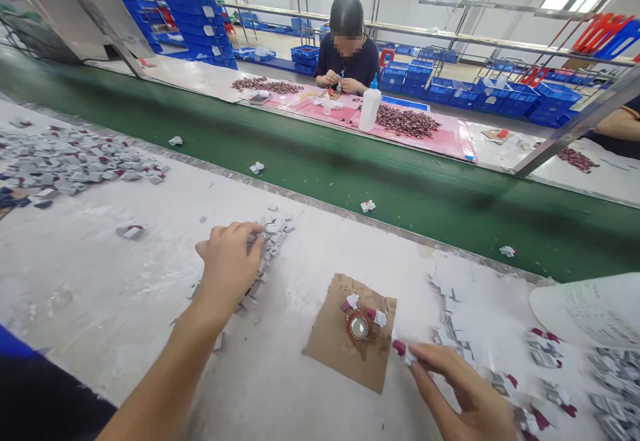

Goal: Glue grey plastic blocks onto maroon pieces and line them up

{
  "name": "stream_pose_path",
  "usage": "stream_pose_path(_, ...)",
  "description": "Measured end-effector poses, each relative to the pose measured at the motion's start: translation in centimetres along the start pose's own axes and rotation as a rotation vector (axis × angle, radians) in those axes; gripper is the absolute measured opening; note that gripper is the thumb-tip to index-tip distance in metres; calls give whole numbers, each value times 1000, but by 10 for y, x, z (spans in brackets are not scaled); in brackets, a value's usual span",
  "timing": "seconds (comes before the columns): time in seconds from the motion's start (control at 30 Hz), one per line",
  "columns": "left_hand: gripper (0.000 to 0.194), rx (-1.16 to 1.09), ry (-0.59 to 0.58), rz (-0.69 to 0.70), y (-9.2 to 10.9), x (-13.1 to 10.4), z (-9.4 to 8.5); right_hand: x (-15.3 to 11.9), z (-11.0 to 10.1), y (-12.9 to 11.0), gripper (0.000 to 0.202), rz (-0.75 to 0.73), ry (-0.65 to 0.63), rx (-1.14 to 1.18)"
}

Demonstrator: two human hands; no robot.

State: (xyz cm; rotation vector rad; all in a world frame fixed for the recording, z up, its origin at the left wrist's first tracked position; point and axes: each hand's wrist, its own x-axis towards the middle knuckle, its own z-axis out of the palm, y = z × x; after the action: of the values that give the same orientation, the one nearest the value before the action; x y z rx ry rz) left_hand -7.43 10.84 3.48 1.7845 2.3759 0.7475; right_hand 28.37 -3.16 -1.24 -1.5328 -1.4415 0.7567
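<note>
My right hand [467, 388] pinches a small white-and-dark-red plastic piece [400, 348] between thumb and forefinger, at the right edge of a brown cardboard square [325, 341]. On the cardboard sits a small round cap-like dish [359, 326] in a patch of wet reddish-brown liquid. Two similar white-and-red pieces [380, 318] lie beside the dish. My left hand [230, 261] is bent over a row of small grey-white pieces [275, 231], thumb and fingers drawn together at them. What lies between those fingertips is hidden.
A green conveyor belt [310, 174] carrying a few pieces runs behind the white table. Heaped pieces [75, 158] lie far left. At right stand a white tub [590, 308] and more pieces [545, 354]. A person [347, 54] works opposite, near a white bottle [369, 108].
</note>
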Motion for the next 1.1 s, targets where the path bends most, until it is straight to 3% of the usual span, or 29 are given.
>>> stream_pose_path(0.1, 24, -52, 8, 52, 8, -9, -2, 8, 20, -23, 27, 38, -32, 126)
stream_pose_path(0.2, 27, -192, -55, 145, 20, -38, 4, 12, 33, -35, 22, 60, -73, 168)
stream_pose_path(0.33, 25, -348, -243, 234, 29, -85, 24, 12, 38, -36, 21, 82, -128, 166)
stream_pose_path(0.43, 24, -383, -317, 216, 27, -105, 34, 11, 37, -30, 17, 46, -128, 152)
stream_pose_path(0.67, 21, -435, -386, 239, 17, -103, 33, 10, 38, -21, 15, -4, -122, 134)
stream_pose_path(0.8, 19, -496, -367, 168, 21, -105, 32, 9, 37, -23, 15, -4, -123, 136)
stream_pose_path(0.93, 13, -685, -414, 22, 40, -109, 20, 13, 29, -28, 13, 155, -123, 264)
stream_pose_path(1.1, 13, -1086, -689, -97, 78, -112, 7, 29, 19, -38, 25, 386, -191, 572)
